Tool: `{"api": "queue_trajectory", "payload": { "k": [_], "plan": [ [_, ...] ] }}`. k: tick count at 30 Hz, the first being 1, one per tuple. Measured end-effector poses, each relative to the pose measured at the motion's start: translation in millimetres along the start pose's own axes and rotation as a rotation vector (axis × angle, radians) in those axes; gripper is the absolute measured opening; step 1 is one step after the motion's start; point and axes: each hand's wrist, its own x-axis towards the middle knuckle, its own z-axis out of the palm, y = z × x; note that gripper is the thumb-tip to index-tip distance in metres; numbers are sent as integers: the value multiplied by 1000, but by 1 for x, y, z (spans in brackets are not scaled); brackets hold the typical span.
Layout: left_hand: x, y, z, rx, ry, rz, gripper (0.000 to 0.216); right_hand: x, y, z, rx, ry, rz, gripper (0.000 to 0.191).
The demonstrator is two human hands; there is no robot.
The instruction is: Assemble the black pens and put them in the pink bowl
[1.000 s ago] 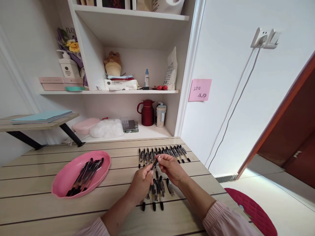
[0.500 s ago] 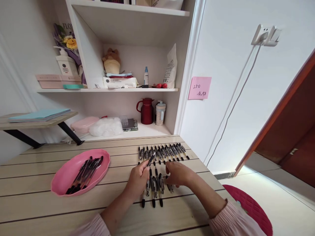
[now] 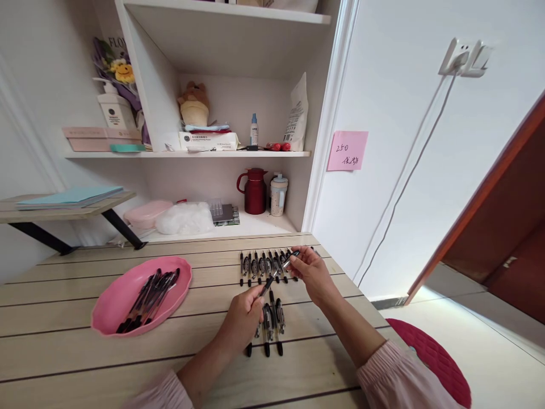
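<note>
L hand pinches a blk pen; R hand pinches a cap just past its tip. Pen's over table, abt btwn far pens & near pens. Both prob. light, stiff, bit slippy; hold pen mid-way, cap by its sides.

Hands, two: left hand, one uncapped pen; right hand, one cap. Worktop, near group: three black pen ends; caps, at least two. Back-row pens: part-hidden, no sure count. Pink dish, one; pens inside overlap, tally uncertain. Shelves: one red jug, one spray bottle, one plush toy, one pump bottle. Pink note, one.
</note>
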Motion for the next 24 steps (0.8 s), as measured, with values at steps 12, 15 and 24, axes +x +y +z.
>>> {"api": "queue_trajectory", "payload": {
  "k": [12, 15, 24],
  "plan": [
    [0, 7, 0, 21, -42, 19, 41, -15, 3, 20, -21, -76, 41, 40],
    [1, 1, 1, 21, -27, 43, 38, -21, 10, 26, -11, -144, 99, 37],
    [2, -7, 5, -28, 52, 11, 25, -29, 16, 35, 66, -180, 166, 33]
  ]
}}
